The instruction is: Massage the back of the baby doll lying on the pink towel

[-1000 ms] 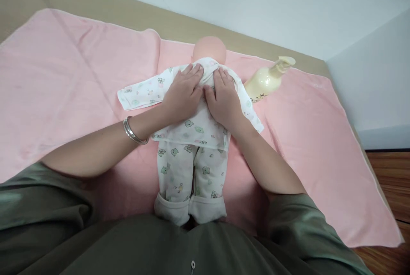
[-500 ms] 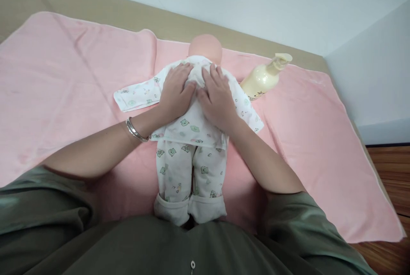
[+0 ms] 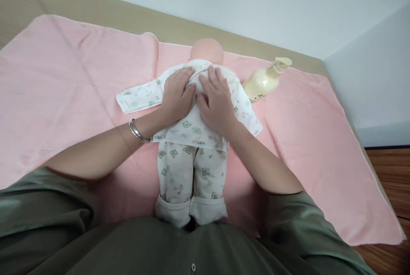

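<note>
A baby doll (image 3: 207, 49) lies face down with its bald head away from me. It wears a white printed top (image 3: 192, 132) with the sleeves spread out, and matching trousers (image 3: 179, 172) with turned-up cuffs. My left hand (image 3: 177, 95) rests flat on the left side of the doll's upper back, fingers pointing to the head. Beside it, my right hand (image 3: 216, 98) lies on the right side of the back with its fingers stretched out. Both thumbs point inward, close to each other. Neither hand grips anything.
A pink blanket (image 3: 320, 147) is spread under the doll on a tan surface (image 3: 128, 21). Right of the doll's shoulder, a cream pump bottle (image 3: 262, 80) lies tilted, partly behind the sleeve. A white wall (image 3: 256, 6) runs along the back; wooden floor (image 3: 389, 176) shows at right.
My right hand's fingers have shifted slightly on the doll's back, and the cloth between the hands looks smoother. The whole view has moved a little; the bottle and blanket stay put.
</note>
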Available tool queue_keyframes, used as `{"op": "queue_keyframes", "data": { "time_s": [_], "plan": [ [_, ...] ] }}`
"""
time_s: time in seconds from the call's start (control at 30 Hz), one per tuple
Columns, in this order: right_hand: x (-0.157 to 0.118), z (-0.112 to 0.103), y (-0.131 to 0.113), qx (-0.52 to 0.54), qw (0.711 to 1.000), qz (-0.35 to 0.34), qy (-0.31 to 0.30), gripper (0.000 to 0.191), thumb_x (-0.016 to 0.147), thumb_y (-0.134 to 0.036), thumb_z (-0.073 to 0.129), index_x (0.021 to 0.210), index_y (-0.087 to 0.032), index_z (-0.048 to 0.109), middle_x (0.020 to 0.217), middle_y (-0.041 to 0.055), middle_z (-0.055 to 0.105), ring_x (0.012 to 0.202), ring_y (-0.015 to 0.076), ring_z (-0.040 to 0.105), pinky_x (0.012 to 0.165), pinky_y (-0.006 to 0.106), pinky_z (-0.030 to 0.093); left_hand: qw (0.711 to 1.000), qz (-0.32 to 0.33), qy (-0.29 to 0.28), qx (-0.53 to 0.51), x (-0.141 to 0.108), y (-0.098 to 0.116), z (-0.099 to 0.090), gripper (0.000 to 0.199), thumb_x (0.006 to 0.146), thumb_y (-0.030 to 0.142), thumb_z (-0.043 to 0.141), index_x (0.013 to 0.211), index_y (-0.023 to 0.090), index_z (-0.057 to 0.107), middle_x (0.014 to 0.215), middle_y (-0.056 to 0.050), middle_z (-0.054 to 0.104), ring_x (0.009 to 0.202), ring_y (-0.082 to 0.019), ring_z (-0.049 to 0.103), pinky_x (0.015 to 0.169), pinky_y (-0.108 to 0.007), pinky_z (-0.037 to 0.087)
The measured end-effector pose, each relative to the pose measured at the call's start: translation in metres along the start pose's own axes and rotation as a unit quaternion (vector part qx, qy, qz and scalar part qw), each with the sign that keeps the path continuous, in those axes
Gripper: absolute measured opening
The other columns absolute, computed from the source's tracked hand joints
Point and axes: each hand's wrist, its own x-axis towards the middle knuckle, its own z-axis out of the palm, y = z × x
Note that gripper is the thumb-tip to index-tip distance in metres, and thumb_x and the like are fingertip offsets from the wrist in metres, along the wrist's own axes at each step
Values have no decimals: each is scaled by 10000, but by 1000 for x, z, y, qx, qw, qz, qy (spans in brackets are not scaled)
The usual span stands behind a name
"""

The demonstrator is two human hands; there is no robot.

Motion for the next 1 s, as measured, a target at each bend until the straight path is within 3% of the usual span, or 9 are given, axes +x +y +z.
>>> {"op": "queue_keyframes", "data": {
  "time_s": [0.1, 0.27, 0.47, 0.63, 0.7, 0.87, 1.0],
  "plan": [
    [0, -1, 0, 24, 999, 3, -23, 532, 1020, -319, 398, 1538, -219, 468, 1715, 54, 303, 1633, 314, 165, 1322, 646, 195, 1000, -3, -6, -5, 0, 0, -1, 465, 1010, 404, 375, 1394, 266, 596, 1525, -43, 600, 1459, -251, 518, 1310, -471, 352],
    [-3, -15, -3, 20, 998, 7, 51, 527, 1045, -327, 358, 1565, -279, 430, 1738, -16, 236, 1647, 277, 99, 1338, 606, 179, 1000, 2, -15, -3, -1, 1, -3, 473, 1025, 411, 357, 1430, 282, 564, 1546, -37, 577, 1474, -243, 500, 1311, -463, 352],
    [1, -1, -1, 5, 1000, 9, -27, 509, 1036, -318, 402, 1531, -232, 481, 1717, 51, 292, 1635, 322, 153, 1324, 667, 157, 1000, -11, -22, 8, 1, -1, 0, 494, 1021, 406, 356, 1436, 228, 556, 1545, -71, 574, 1495, -264, 478, 1330, -459, 315],
    [-7, -20, -5, 9, 997, 12, 79, 505, 1058, -332, 292, 1517, -286, 498, 1688, -3, 347, 1653, 266, 10, 1341, 638, 144, 1000, -9, -24, -6, -1, 4, -4, 481, 1029, 407, 340, 1447, 267, 533, 1564, -54, 554, 1501, -267, 467, 1322, -485, 325],
    [-8, -19, -6, 6, 996, 9, 87, 524, 1047, -305, 282, 1528, -274, 486, 1686, -3, 349, 1652, 255, -34, 1345, 639, 124, 1000, -1, -19, -3, -2, 5, -4, 473, 1035, 418, 340, 1443, 274, 532, 1552, -48, 568, 1487, -258, 484, 1314, -474, 344],
    [-4, 8, -2, 23, 999, -19, 17, 497, 1003, -230, 359, 1462, -233, 550, 1675, 31, 384, 1621, 251, 224, 1353, 594, 148, 1000, -6, -21, -3, 0, -3, 1, 514, 1035, 503, 322, 1437, 258, 530, 1569, -59, 549, 1511, -259, 456, 1327, -469, 316],
    [-7, 5, -3, 91, 994, -41, 43, 448, 1016, -298, 363, 1402, -244, 584, 1663, 34, 408, 1585, 277, 315, 1334, 610, 205, 999, -4, -3, -34, 2, -9, 4, 537, 1000, 561, 370, 1371, 235, 581, 1508, -67, 607, 1453, -264, 524, 1277, -506, 380]
  ]
}}
